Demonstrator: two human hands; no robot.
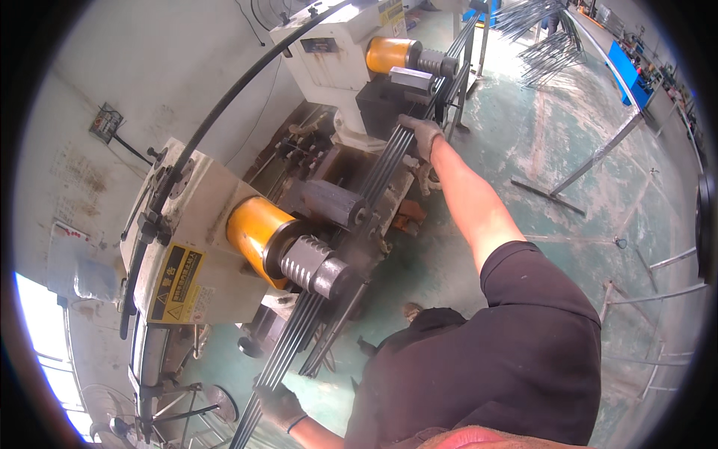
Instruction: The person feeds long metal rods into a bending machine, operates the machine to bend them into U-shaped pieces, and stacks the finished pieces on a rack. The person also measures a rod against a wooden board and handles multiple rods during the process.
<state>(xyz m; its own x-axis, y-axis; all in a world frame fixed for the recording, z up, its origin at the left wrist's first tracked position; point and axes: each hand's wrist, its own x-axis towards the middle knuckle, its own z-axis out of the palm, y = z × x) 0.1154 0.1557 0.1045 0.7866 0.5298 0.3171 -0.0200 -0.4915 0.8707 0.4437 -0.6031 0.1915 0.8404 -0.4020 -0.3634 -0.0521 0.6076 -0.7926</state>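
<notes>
A bundle of several long, thin metal rods (295, 329) runs diagonally from the lower left to the far top, passing along a two-headed machine. My right hand (422, 136), in a grey glove with the arm stretched out, is closed round the bundle near the far head. Lower down, my left hand (280, 406), gloved too, has its fingers curled over the same rods. Between my hands, the rods pass beside a ribbed dark roller (307, 260) on an orange cylinder (258, 230). A dark cylindrical block (333, 204) partly borders them.
The far machine head carries another orange cylinder (391, 55). A black hose (239, 82) arches over the machine. Loose rods (550, 60) lie in a pile at the far right. Metal stands (594, 153) rise from the green floor (516, 183). A fan (108, 411) stands lower left.
</notes>
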